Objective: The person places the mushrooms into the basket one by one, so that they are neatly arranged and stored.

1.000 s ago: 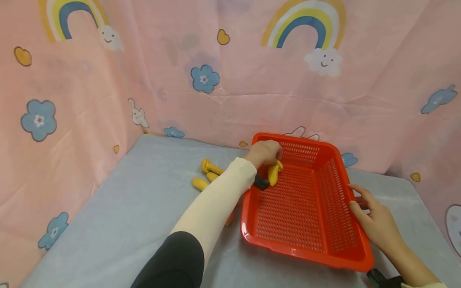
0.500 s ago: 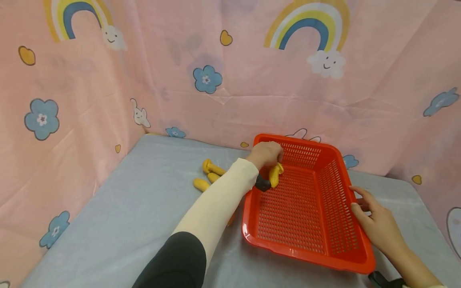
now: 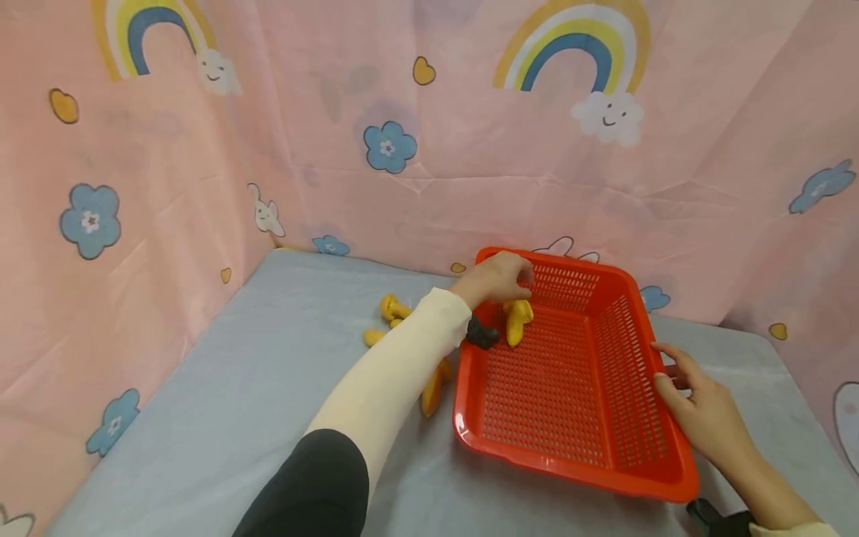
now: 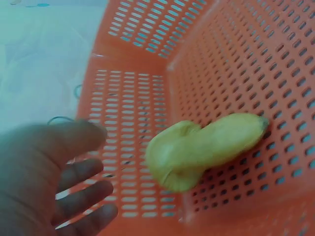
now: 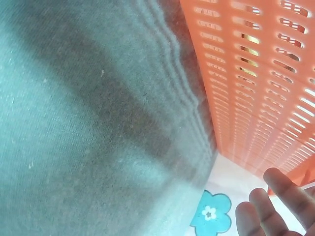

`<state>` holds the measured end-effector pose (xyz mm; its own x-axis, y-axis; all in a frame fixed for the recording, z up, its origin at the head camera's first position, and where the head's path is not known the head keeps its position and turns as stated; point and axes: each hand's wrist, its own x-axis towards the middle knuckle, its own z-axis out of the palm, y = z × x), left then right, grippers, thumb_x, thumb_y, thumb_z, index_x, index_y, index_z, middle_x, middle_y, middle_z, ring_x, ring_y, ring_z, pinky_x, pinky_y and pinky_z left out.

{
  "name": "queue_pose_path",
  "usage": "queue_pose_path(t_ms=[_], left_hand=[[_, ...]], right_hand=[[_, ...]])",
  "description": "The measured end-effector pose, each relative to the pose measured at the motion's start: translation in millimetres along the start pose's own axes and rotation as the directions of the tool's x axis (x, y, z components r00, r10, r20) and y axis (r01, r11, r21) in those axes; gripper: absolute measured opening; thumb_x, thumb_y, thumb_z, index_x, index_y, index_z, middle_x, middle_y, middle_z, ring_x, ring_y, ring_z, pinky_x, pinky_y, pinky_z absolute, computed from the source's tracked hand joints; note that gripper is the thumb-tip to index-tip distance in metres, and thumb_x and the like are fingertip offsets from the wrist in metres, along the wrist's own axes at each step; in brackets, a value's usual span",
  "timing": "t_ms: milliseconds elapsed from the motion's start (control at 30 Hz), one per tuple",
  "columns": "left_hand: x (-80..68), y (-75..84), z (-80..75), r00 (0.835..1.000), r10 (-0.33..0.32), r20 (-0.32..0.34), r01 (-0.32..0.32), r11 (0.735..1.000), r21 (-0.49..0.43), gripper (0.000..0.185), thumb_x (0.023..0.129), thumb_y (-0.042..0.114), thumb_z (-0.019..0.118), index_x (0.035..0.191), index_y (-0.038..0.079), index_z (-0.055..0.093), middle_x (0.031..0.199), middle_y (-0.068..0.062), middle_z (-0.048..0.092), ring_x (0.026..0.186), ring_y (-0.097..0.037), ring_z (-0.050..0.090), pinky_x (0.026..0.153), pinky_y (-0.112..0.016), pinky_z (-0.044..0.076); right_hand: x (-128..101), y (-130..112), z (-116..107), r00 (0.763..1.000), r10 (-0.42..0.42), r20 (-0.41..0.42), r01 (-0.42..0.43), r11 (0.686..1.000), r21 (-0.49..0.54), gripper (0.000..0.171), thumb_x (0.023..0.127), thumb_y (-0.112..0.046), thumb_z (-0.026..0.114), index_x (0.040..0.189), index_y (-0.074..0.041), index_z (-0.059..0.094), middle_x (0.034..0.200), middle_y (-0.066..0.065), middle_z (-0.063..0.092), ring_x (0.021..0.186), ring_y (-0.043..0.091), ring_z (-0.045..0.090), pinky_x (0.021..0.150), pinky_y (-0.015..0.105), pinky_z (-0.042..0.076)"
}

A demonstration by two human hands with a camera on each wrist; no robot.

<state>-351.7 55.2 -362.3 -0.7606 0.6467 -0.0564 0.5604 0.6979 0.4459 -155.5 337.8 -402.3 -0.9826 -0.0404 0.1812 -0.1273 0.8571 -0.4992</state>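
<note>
A red perforated plastic basket [image 3: 577, 477] stands on the grey-blue table. A yellow mushroom-shaped toy [image 3: 517, 319] lies on its floor in the far left corner, and fills the middle of the left wrist view [image 4: 206, 150]. My left hand [image 3: 498, 276] hovers just above that toy by the far rim. Its fingers [image 4: 78, 196] are spread and hold nothing. My right hand [image 3: 694, 403] rests with straight fingers against the outside of the basket's right rim. The right wrist view shows those fingertips [image 5: 268, 209] beside the basket wall [image 5: 256, 73].
Several more yellow toys lie on the table left of the basket, one far [image 3: 392, 306] and one close to the basket's left wall [image 3: 432, 391], partly hidden by my left arm. A pink printed backdrop [image 3: 470, 149] closes in the table behind and on both sides.
My left hand has let go of the yellow toy, which now lies on the basket floor. The hand has risen slightly toward the far rim. The right hand stays on the rim.
</note>
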Motion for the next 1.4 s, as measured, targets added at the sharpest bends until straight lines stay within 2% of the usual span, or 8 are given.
queue_pose_path(t_ms=[100,300,467,667,800,1000,1267,1400], left_hand=[[-6.1,-1.6,-9.8,0.999,0.022,-0.035,-0.024,0.997,-0.070,0.028,0.092,0.029,0.064,0.116,0.014,0.066,0.116,0.002,0.065,0.107,-0.012,0.058,0.091,-0.024,0.048],[-18.0,-11.8,-23.9,0.993,0.026,-0.115,-0.046,0.984,-0.173,0.027,0.092,0.028,0.065,0.113,0.011,0.068,0.114,-0.001,0.068,0.108,-0.013,0.060,0.093,-0.022,0.047],[-28.7,-19.0,-26.1,0.985,-0.005,-0.173,-0.044,0.960,-0.275,0.026,0.091,0.025,0.065,0.112,0.009,0.069,0.113,-0.003,0.069,0.109,-0.015,0.061,0.092,-0.022,0.047],[-45.8,-25.7,-23.3,0.963,-0.052,-0.263,-0.057,0.919,-0.391,0.025,0.091,0.022,0.065,0.111,0.007,0.068,0.111,-0.007,0.069,0.102,-0.019,0.063,0.084,-0.022,0.051],[-60.2,-29.4,-22.4,0.955,-0.034,-0.296,-0.095,0.907,-0.410,0.028,0.091,0.022,0.065,0.114,0.005,0.067,0.113,-0.008,0.068,0.103,-0.019,0.063,0.086,-0.022,0.051],[-82.5,-31.2,-21.0,0.942,0.018,-0.334,-0.167,0.892,-0.421,0.026,0.091,0.016,0.066,0.113,0.004,0.066,0.116,-0.015,0.067,0.100,-0.021,0.064,0.087,-0.023,0.052],[-111.7,-34.7,-19.2,0.939,0.001,-0.343,-0.149,0.902,-0.405,0.031,0.090,0.018,0.065,0.117,0.001,0.063,0.114,-0.013,0.066,0.096,-0.022,0.066,0.085,-0.024,0.053],[-123.1,-35.8,-20.6,0.933,-0.008,-0.361,-0.143,0.909,-0.392,0.029,0.090,0.019,0.066,0.115,0.006,0.065,0.112,-0.010,0.067,0.095,-0.021,0.066,0.084,-0.025,0.053]], right_hand=[[1,2,-1,1.000,-0.003,0.001,0.003,1.000,0.008,0.049,0.101,-0.026,0.046,0.146,-0.008,0.038,0.109,0.028,0.064,0.071,-0.017,0.048,0.052,0.022,0.047],[2,4,-4,1.000,-0.006,-0.002,0.006,1.000,0.016,0.049,0.101,-0.025,0.046,0.146,-0.007,0.038,0.109,0.030,0.062,0.070,-0.018,0.046,0.051,0.021,0.047],[0,4,-2,1.000,0.005,-0.003,-0.004,1.000,0.014,0.049,0.101,-0.025,0.046,0.145,-0.006,0.038,0.107,0.030,0.063,0.069,-0.017,0.046,0.051,0.022,0.046],[-3,3,1,1.000,0.023,0.011,-0.024,1.000,0.015,0.050,0.101,-0.026,0.046,0.146,-0.006,0.037,0.109,0.030,0.062,0.070,-0.014,0.048,0.051,0.022,0.047],[-1,2,2,1.000,0.026,0.015,-0.027,1.000,0.013,0.050,0.101,-0.027,0.045,0.146,-0.006,0.037,0.109,0.030,0.062,0.070,-0.007,0.054,0.051,0.022,0.047],[0,1,1,1.000,0.014,0.013,-0.015,0.999,0.032,0.050,0.101,-0.026,0.045,0.146,-0.006,0.037,0.109,0.030,0.062,0.068,-0.014,0.048,0.051,0.021,0.047],[1,3,1,1.000,-0.001,0.010,0.001,0.999,0.042,0.050,0.101,-0.025,0.044,0.146,-0.006,0.036,0.108,0.030,0.062,0.067,-0.014,0.049,0.051,0.021,0.047],[1,3,1,1.000,-0.004,0.007,0.004,0.998,0.056,0.050,0.101,-0.025,0.044,0.146,-0.006,0.036,0.109,0.030,0.062,0.068,-0.015,0.049,0.051,0.021,0.048]])
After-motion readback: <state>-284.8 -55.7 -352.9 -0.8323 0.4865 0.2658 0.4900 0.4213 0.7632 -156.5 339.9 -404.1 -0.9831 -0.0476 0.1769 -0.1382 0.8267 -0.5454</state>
